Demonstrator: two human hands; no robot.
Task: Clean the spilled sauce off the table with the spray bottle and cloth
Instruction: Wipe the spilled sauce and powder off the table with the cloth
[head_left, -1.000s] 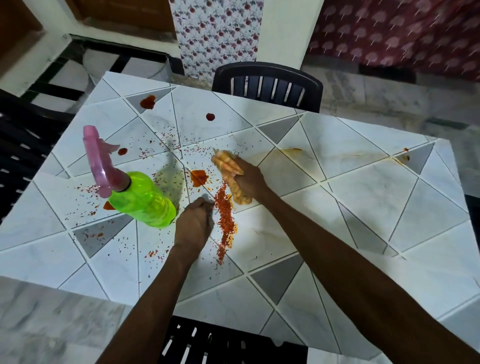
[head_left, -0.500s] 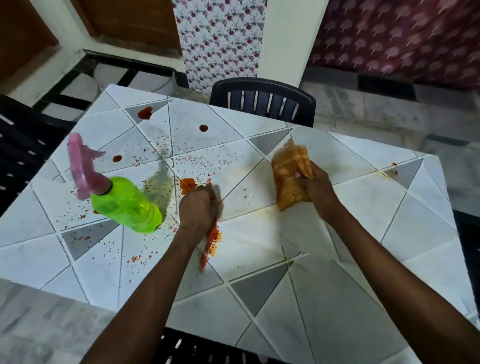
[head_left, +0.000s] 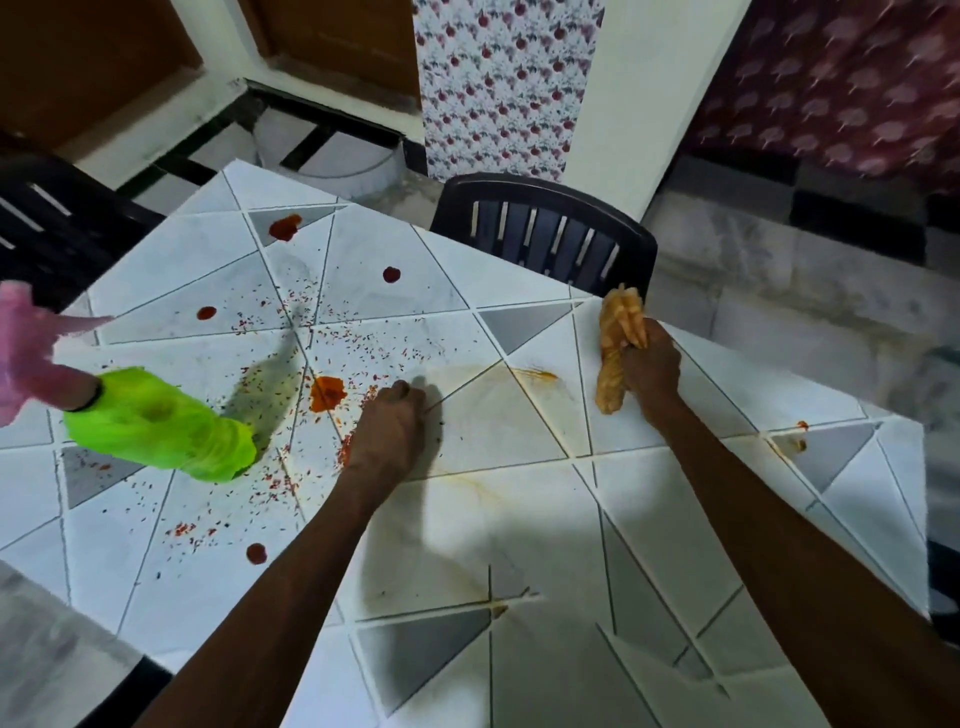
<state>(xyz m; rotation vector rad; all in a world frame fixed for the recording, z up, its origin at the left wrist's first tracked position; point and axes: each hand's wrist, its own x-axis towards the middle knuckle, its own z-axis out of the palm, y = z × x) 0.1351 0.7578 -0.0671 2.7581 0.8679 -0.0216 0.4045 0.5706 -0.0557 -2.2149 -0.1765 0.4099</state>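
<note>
One table (head_left: 519, 519) fills most of what I see, its top white with grey triangles and thin grey lines. Two black chairs stand against it: a slatted chair (head_left: 540, 234) at the far edge and a second chair (head_left: 52, 223) off the far left corner.

My two bare forearms reach out over the top. My left hand (head_left: 387, 431) rests on the table near the middle, fingers curled under into a loose fist, and I see nothing in it. My right hand (head_left: 649, 364) is at the far edge, just in front of the slatted chair. It is clenched around the one cloth (head_left: 615, 317), a long orange-stained roll that sticks out above and below my fist.

The one spray bottle (head_left: 156, 431) stands on the table to the left of my left hand, apart from it and untouched. It is blurred, a bright green body with a pink trigger head leaning toward the left of the view.

Of sauce I count one orange blot (head_left: 327, 393) just beside my left knuckles and one orange smear (head_left: 540, 374) between my hands. There are four red drops: a far drop (head_left: 284, 227), a middle drop (head_left: 391, 274), a left drop (head_left: 206, 312) and a near drop (head_left: 256, 553). Two small marks (head_left: 802, 426) sit near the right edge. Red flakes (head_left: 280, 480) lie scattered, too many to count, thickest around the bottle and my left hand.
</note>
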